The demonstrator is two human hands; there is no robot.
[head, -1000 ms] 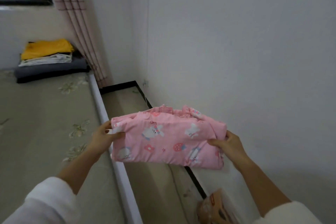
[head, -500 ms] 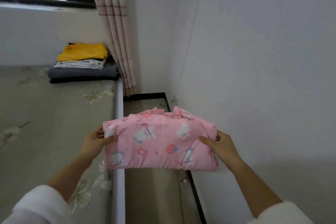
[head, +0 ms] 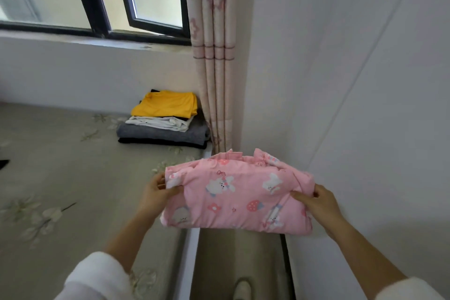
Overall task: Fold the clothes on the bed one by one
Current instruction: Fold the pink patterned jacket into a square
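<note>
Pink folded garment (head: 238,197) | your left hand (head: 155,192) and right hand (head: 316,202) pinch its ends so folds hold together | likely bound for stack (head: 165,119) at far right corner of bed (head: 73,178)

The folded pink garment (head: 238,200) hides most of my left hand (head: 154,193); only the thumb and parts of some fingers (head: 159,179) show at its edge. My right hand (head: 317,206) goes under the cloth too, palm unseen. Both white sleeves (head: 97,277) run off the bottom edge. A dark scrap (head: 3,162) on the bed (head: 60,178) is cut by the left edge; I can't name it. A pale blurred shape (head: 241,289) on the floor (head: 219,251), perhaps a slipper, is clipped too.
</note>
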